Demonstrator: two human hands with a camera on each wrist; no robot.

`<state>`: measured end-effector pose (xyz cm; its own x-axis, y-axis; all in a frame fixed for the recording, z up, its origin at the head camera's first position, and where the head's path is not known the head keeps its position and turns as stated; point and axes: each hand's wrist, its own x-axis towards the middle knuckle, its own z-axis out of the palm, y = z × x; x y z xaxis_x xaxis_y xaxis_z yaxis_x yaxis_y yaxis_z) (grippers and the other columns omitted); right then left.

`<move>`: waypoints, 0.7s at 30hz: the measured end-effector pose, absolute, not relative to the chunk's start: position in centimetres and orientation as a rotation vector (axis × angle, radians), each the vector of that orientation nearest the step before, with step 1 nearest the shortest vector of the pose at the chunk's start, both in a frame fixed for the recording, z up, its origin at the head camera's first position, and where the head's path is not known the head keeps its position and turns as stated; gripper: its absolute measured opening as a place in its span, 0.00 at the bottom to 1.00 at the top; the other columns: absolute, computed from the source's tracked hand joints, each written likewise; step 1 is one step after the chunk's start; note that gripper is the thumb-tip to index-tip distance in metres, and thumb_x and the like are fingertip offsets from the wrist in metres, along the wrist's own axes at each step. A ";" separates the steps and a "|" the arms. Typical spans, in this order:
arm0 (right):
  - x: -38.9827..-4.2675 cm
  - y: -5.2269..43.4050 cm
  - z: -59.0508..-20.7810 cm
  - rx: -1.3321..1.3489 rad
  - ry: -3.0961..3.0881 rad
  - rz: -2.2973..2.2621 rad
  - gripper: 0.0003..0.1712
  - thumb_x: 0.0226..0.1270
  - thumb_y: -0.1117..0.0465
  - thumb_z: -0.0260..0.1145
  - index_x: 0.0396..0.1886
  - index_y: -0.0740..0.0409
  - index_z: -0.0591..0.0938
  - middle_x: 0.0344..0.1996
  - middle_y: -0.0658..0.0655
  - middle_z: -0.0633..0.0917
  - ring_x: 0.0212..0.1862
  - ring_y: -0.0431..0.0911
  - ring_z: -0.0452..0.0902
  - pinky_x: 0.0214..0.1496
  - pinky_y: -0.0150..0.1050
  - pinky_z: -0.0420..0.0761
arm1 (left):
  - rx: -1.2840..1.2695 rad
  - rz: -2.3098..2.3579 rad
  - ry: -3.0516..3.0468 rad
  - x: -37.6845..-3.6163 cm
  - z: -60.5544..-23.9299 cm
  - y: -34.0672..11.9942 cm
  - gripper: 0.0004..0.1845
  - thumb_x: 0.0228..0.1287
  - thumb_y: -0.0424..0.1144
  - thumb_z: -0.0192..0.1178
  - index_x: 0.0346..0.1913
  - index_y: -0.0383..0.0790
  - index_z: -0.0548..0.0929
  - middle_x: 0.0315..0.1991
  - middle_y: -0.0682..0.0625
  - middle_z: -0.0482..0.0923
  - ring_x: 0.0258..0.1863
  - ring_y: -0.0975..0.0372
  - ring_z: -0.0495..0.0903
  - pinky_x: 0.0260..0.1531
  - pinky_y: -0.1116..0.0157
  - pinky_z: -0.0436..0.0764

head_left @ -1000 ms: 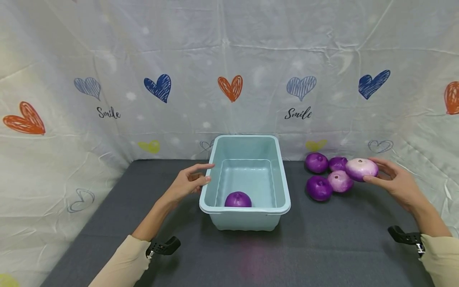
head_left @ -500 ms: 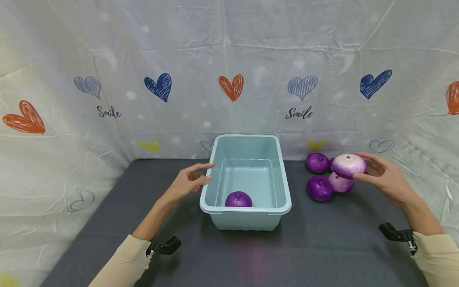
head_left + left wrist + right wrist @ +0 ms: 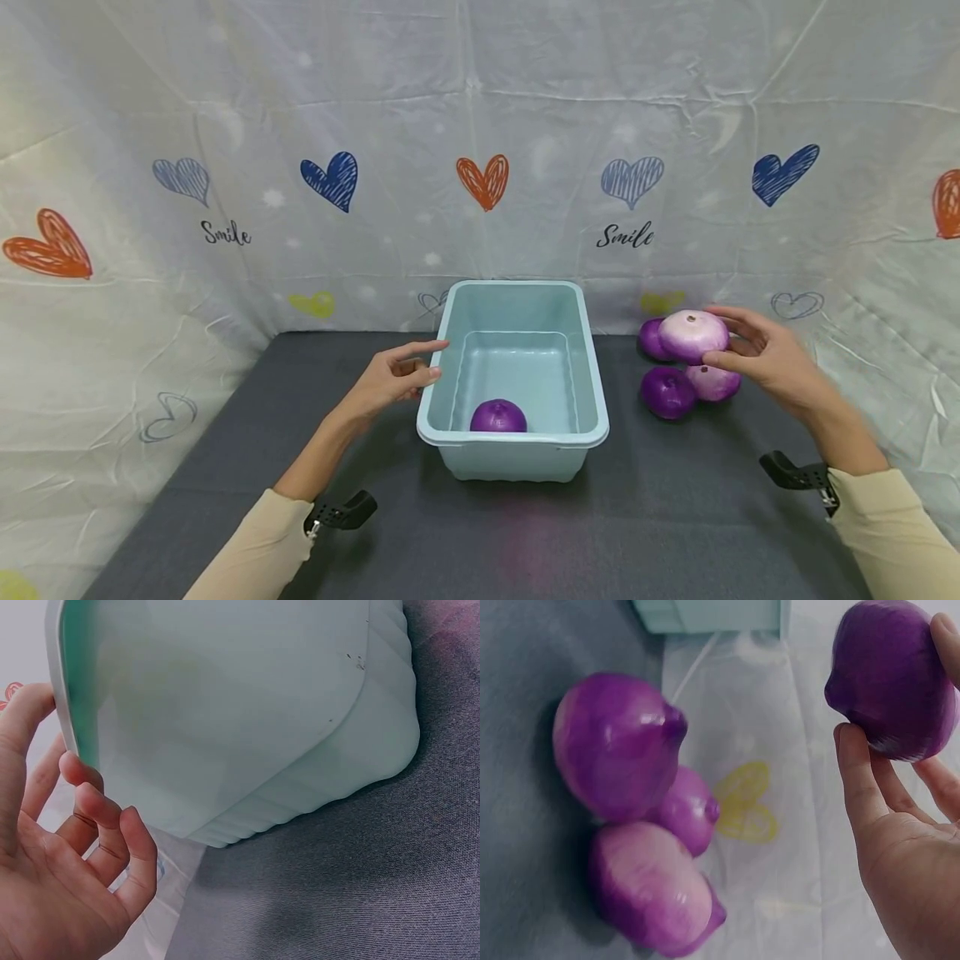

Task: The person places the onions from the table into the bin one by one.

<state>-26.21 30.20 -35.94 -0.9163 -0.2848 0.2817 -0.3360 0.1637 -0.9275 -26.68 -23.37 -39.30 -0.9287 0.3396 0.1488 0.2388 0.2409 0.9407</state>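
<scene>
Right hand (image 3: pixel 765 360) grips a pale purple onion (image 3: pixel 693 336) with fingers curled round it, lifted clear of the dark mat (image 3: pixel 675 517), above the onions left there (image 3: pixel 669 392). Left hand (image 3: pixel 390 379) is relaxed and loosely spread beside the light-blue tub (image 3: pixel 517 433), holding nothing. One dark onion (image 3: pixel 498 416) lies inside the tub near its front wall.

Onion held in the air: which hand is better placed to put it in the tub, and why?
Right hand: it already grips the onion beside the tub. The left hand rests at the tub's far rim.
</scene>
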 end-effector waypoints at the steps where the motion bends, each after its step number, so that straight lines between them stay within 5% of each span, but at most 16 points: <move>1: -26.3 29.9 -35.8 0.627 -2.385 1.877 0.35 0.69 0.74 0.68 0.74 0.59 0.70 0.65 0.54 0.73 0.61 0.41 0.76 0.54 0.31 0.77 | 0.559 1.799 2.406 -26.7 -39.3 -23.4 0.25 0.72 0.39 0.66 0.70 0.44 0.78 0.31 0.43 0.77 0.25 0.55 0.74 0.30 0.63 0.76; 21: -28.5 24.5 -34.6 0.809 -2.339 1.918 0.36 0.65 0.75 0.71 0.72 0.62 0.72 0.65 0.62 0.73 0.62 0.47 0.76 0.54 0.37 0.79 | 0.560 1.809 2.399 -26.4 -39.1 -23.3 0.25 0.72 0.39 0.65 0.70 0.43 0.77 0.32 0.34 0.75 0.23 0.59 0.72 0.28 0.64 0.72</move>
<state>-28.51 24.46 -34.60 -0.8664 -0.3798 0.3241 -0.3923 0.1164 -0.9124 -26.42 -23.33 -39.11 -0.9295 0.3371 0.1497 0.2366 0.2335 0.9431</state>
